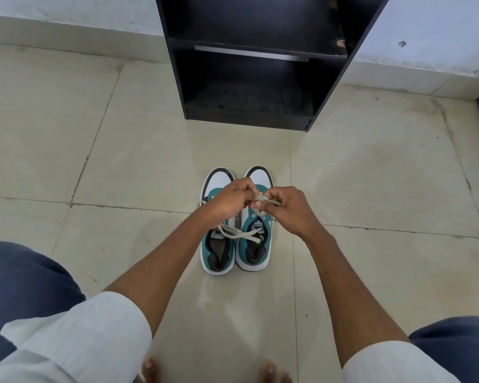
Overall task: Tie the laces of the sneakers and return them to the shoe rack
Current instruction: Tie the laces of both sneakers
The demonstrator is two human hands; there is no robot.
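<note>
Two teal, white and black sneakers stand side by side on the floor, toes pointing away from me: the left sneaker point(218, 252) and the right sneaker point(253, 250). My left hand point(227, 203) and my right hand point(288, 208) meet above the right sneaker, both pinching its off-white laces point(262, 199) between the fingers. A loose off-white lace point(233, 233) trails across both shoe openings. The black shoe rack point(249, 64) stands open just beyond the sneakers, its shelves bare.
Beige floor tiles point(122, 150) surround the sneakers. A pale wall base point(426, 45) runs behind the rack. My knees in dark blue trousers point(25, 286) flank the view, and my bare toes point(150, 369) show at the bottom edge.
</note>
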